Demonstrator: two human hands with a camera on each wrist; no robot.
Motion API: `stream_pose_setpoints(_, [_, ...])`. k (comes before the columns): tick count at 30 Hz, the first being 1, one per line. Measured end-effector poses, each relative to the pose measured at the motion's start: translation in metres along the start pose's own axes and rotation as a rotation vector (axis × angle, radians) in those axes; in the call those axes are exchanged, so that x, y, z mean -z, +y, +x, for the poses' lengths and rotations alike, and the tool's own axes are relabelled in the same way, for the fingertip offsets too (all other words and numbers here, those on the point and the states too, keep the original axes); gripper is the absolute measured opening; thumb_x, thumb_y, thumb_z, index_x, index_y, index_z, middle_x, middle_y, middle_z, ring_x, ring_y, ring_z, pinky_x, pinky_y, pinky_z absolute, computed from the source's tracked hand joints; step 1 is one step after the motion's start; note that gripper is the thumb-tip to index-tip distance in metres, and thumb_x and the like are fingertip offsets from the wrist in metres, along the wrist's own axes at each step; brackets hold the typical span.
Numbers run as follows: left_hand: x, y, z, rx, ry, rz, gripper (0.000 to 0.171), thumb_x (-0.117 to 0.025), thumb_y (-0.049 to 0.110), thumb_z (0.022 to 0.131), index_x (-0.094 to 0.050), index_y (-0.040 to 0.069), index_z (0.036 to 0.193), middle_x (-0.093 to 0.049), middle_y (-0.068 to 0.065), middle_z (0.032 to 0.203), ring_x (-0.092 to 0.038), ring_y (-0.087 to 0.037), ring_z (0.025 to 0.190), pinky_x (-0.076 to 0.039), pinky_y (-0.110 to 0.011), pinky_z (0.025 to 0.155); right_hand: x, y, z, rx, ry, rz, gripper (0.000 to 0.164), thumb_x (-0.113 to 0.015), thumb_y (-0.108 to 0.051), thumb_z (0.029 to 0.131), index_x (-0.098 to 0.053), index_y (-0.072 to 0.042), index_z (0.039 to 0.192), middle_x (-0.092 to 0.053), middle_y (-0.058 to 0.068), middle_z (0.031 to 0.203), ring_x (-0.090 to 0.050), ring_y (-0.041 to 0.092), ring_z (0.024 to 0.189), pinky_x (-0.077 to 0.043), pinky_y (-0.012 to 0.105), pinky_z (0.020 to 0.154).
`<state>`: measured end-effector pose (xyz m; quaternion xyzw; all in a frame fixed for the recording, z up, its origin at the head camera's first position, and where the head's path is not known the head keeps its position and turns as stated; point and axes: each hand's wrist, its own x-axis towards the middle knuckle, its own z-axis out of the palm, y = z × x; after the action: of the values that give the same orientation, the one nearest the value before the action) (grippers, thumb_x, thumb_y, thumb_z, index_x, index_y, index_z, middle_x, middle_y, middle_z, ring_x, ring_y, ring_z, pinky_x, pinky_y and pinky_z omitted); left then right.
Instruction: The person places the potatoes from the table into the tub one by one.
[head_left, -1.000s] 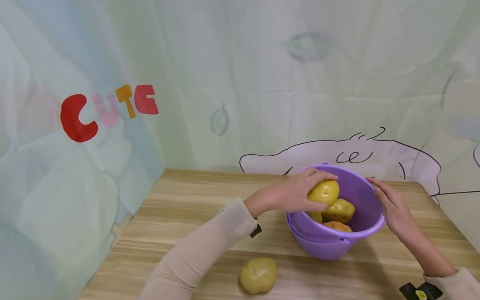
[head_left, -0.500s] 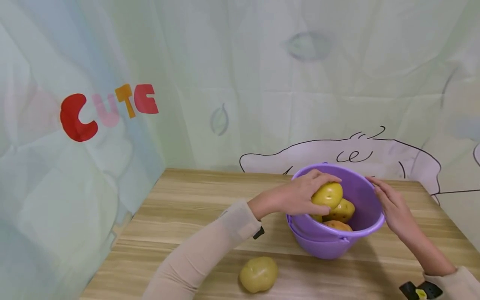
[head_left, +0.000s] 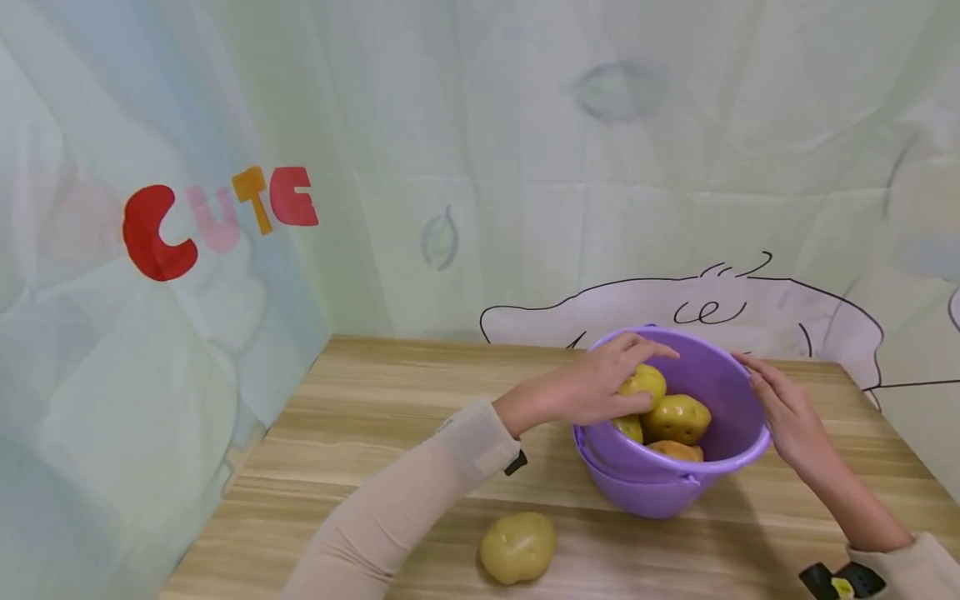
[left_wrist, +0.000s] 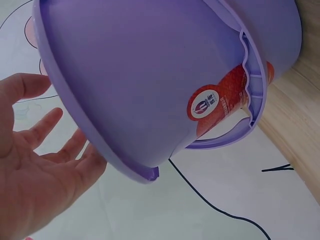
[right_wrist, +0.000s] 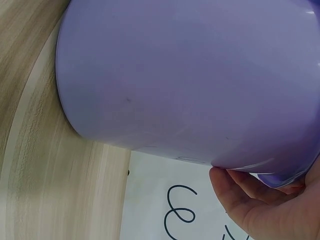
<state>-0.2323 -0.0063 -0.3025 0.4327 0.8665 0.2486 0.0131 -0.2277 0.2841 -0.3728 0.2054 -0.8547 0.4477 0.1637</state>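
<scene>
A purple bucket (head_left: 652, 492) stands on the table, tilted so its mouth faces me, with several potatoes inside. My left hand (head_left: 592, 385) reaches over its left rim, thumb and fingers spread around a yellow potato (head_left: 649, 383) at the top of the pile. The left wrist view shows relaxed fingers beside the rim; the potato is hidden there. Another potato (head_left: 678, 419) and an orange-brown one (head_left: 677, 451) lie lower. My right hand (head_left: 795, 417) rests with extended fingers against the bucket's right side and rim. A loose pale potato (head_left: 517, 547) lies in front of the bucket.
The wood-grain table (head_left: 390, 408) runs back to a printed cloth backdrop (head_left: 487, 167) with a drawn animal outline. The bucket's handle (left_wrist: 225, 142) hangs at its side, near a red label (left_wrist: 220, 102).
The yellow potato has slipped left and down from my left fingers onto the others. The left hand shifted slightly right, then back a little. The right hand and bucket stay in place.
</scene>
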Motion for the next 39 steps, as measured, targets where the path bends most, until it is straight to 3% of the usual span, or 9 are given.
stream_pose_setpoints(7, [0.006,-0.001,-0.007,0.035,0.002,-0.069,0.052,-0.057,0.027,0.101,-0.040,0.018,0.150,-0.040,-0.010,0.142,-0.054,-0.017,0.111,-0.044,-0.022,0.090,0.000,-0.001,0.000,0.016,0.004,0.010,0.040,-0.037,-0.010,0.108,-0.046,0.013,0.139,-0.048,-0.028,0.123,-0.047,-0.015,0.105,-0.039,0.004,0.082])
stream_pose_setpoints(16, [0.013,-0.010,-0.021,0.061,0.051,-0.080,0.049,-0.058,0.029,0.101,-0.044,0.017,0.146,-0.042,-0.012,0.140,-0.050,-0.017,0.116,-0.044,-0.026,0.094,-0.001,-0.001,0.000,0.017,0.006,0.021,0.040,-0.037,-0.010,0.108,-0.046,0.013,0.139,-0.048,-0.030,0.122,-0.047,-0.016,0.105,-0.039,0.004,0.082])
stream_pose_setpoints(22, [0.018,-0.016,-0.030,0.078,0.065,-0.094,0.050,-0.059,0.029,0.101,-0.044,0.014,0.146,-0.042,-0.013,0.138,-0.054,-0.017,0.109,-0.048,-0.024,0.088,-0.001,-0.001,0.001,0.020,0.005,0.034,0.040,-0.037,-0.009,0.108,-0.045,0.013,0.140,-0.049,-0.030,0.122,-0.048,-0.015,0.105,-0.040,0.005,0.083])
stream_pose_setpoints(28, [0.022,-0.022,-0.038,0.087,0.080,-0.102,0.050,-0.059,0.027,0.101,-0.043,0.013,0.146,-0.043,-0.015,0.136,-0.057,-0.025,0.111,-0.050,-0.026,0.084,-0.002,-0.002,0.001,0.014,0.001,0.036,0.040,-0.037,-0.009,0.108,-0.045,0.015,0.139,-0.049,-0.029,0.122,-0.049,-0.015,0.104,-0.041,0.005,0.082])
stream_pose_setpoints(39, [0.026,-0.031,-0.057,0.106,0.099,-0.118,0.053,-0.060,0.030,0.101,-0.042,0.014,0.147,-0.044,-0.012,0.138,-0.057,-0.023,0.111,-0.051,-0.026,0.082,-0.001,-0.003,0.001,0.006,-0.001,0.024,0.039,-0.037,-0.010,0.108,-0.046,0.014,0.138,-0.051,-0.031,0.117,-0.051,-0.014,0.100,-0.043,0.006,0.078])
